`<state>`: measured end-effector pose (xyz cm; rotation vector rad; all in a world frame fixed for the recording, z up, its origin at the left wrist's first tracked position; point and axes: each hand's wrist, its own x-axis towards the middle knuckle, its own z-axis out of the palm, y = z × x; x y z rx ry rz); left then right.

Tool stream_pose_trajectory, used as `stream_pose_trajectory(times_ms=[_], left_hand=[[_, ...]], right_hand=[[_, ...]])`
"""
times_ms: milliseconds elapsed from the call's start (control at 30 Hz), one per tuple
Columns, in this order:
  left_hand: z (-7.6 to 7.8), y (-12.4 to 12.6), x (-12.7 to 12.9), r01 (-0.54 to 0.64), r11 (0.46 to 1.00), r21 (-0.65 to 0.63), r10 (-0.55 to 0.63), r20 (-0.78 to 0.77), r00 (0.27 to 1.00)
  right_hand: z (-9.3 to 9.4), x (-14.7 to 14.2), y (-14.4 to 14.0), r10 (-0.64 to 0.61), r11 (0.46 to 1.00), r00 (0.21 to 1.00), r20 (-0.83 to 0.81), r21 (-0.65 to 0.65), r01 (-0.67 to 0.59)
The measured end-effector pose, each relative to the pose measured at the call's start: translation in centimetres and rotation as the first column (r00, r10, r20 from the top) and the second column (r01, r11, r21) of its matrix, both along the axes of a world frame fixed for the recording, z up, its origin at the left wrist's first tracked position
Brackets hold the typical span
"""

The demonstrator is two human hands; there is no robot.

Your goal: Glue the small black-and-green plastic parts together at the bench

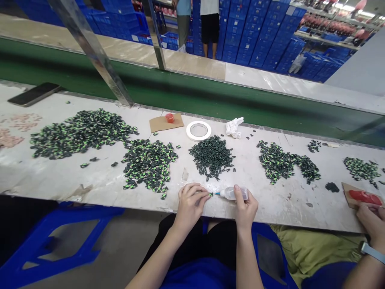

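Observation:
Between thumb and fingertips, my left hand (191, 200) pinches a small black-and-green piece (211, 194) just above the bench's front edge. A clear squeeze bottle (233, 193) lies sideways in my right hand (246, 206), its blue needle tip pointing left at the piece. Whether the tip touches the piece I cannot tell. Behind the hands sits a pile of small dark green parts (212, 154). Left of it is a heap of black-and-green pieces (148, 162), with a larger heap (81, 132) farther left.
A white tape roll (198, 131), crumpled tissue (234, 127) and cardboard with a red cap (169, 117) stand behind the piles. A phone (34, 94) lies far left. More piles (276, 162) lie right, where a co-worker's hand (373, 218) is beside red material on cardboard. A green strip (210, 100) runs behind.

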<state>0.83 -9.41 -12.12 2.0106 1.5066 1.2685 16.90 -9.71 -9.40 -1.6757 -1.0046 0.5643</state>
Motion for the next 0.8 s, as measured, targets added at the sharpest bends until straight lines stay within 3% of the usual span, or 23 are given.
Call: stream_pose_trajectory(times_ms=[800], left_hand=[[-0.38, 0.18, -0.29, 0.006, 1.000, -0.018, -0.007, -0.028, 1.000]], right_hand=[[0.32, 0.00, 0.16, 0.025, 1.000, 0.998, -0.057, 0.019, -0.024]])
